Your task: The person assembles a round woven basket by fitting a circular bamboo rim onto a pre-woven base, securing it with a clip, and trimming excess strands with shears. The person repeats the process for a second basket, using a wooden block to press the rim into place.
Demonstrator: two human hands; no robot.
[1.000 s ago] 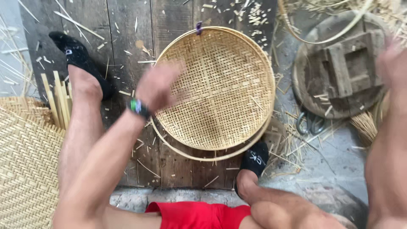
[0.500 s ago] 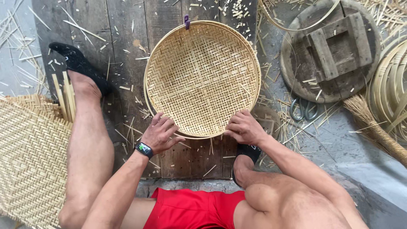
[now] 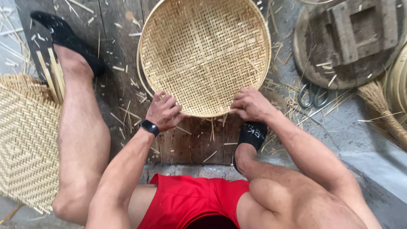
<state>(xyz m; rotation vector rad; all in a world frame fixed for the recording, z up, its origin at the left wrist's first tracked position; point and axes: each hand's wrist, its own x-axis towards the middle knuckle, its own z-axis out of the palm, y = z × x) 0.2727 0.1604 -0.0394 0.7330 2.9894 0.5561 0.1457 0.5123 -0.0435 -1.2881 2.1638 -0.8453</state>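
**Both hands on the basket rim**

The round, pale woven bamboo tray (image 3: 204, 55) lies flat on dark wooden floor planks (image 3: 114, 46). The left hand (image 3: 164, 112) and right hand (image 3: 251, 104) each pinch its near rim — grip clenched. Steel scissors (image 3: 313, 96) lie well right.
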